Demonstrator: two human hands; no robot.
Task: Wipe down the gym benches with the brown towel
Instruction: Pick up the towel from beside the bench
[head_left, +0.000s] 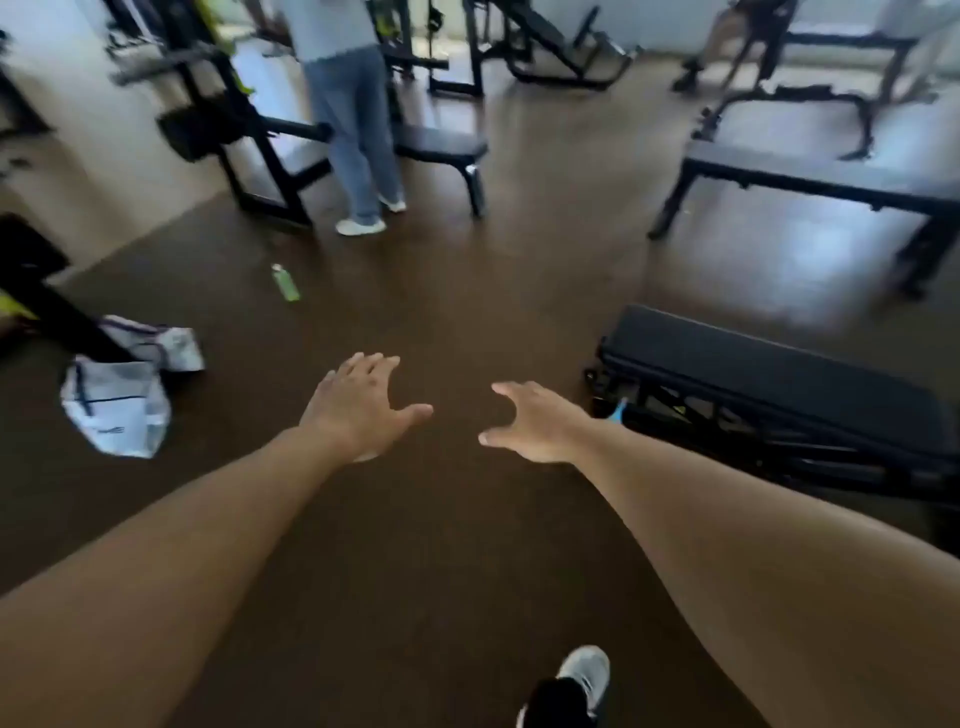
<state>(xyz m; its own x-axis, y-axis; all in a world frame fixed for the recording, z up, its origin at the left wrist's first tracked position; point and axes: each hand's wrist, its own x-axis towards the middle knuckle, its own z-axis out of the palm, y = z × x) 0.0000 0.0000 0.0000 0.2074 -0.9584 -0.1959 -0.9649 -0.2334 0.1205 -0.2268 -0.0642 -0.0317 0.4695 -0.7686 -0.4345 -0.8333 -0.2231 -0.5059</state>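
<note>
Left hand (358, 410) spread, holding nothing | right hand (535, 423) spread | padded black bench (769, 379) beside right hand

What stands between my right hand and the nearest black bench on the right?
Nothing visible does. The right hand is open over bare floor, and the nearest black bench lies just to its right with no object between. The left hand is also empty; no brown towel is in view.
</note>
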